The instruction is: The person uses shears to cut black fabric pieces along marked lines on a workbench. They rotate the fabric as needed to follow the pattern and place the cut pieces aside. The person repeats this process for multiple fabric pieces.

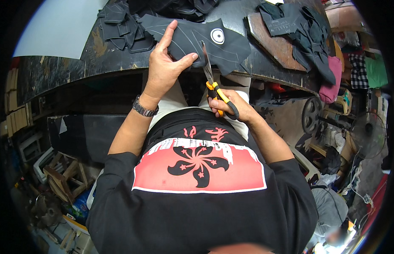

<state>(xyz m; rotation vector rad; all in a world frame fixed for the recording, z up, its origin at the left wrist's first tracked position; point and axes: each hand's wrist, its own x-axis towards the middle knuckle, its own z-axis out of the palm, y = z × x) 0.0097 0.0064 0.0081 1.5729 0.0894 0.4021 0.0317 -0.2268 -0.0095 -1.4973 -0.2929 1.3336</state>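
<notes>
A dark grey sheet (186,36) of leather-like material lies over the near edge of the table. White curved lines mark it, and a white round mark (217,36) with a black centre sits on its right part. My left hand (164,63) holds the sheet's near left side, index finger and thumb on top; its other fingers are mostly hidden. In my right hand (233,106) is a pair of scissors (210,79) with yellow and black handles. Their blades point away from me at the sheet's near edge, one lying over its surface.
The black worn table (108,70) carries piles of dark cut pieces (123,27) at left and more pieces (305,31) at right, by a brown board (275,42). A pale sheet (57,29) covers the left corner. Below stand a wooden frame (63,173) and a fan (368,131).
</notes>
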